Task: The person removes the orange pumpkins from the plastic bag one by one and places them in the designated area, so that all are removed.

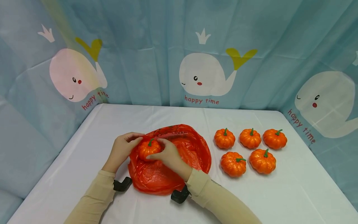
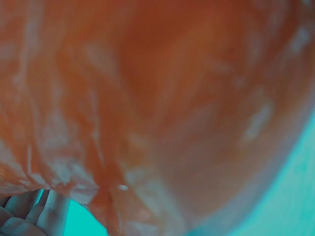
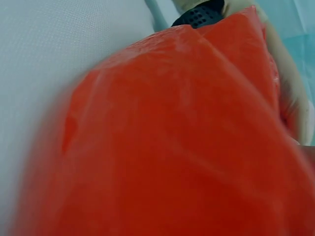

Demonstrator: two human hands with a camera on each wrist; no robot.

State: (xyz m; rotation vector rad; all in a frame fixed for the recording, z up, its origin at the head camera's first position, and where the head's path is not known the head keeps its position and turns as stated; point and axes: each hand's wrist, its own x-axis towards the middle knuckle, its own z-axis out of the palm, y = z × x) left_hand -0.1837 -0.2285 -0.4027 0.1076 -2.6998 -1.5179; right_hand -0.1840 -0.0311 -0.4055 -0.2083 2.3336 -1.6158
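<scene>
A red plastic bag [image 1: 159, 177] lies spread with its mouth facing up on the table. My right hand [image 1: 172, 157] holds a small orange pumpkin [image 1: 148, 150] with a green stem, thumb and fingers around its side, over the left part of the bag. At the bag's left rim, my left hand [image 1: 121, 151] grips the plastic beside the pumpkin. The red bag [image 2: 162, 98] fills most of the left wrist view, with some left-hand fingers [image 2: 51, 211] at its lower left. In the right wrist view the bag [image 3: 167, 137] hides the right hand and the pumpkin.
Several more orange pumpkins, such as one at the back [image 1: 224, 139] and one in front [image 1: 233, 165], stand in two rows right of the bag on the white table [image 1: 293, 193]. A blue curtain [image 1: 156, 77] with printed whales hangs behind.
</scene>
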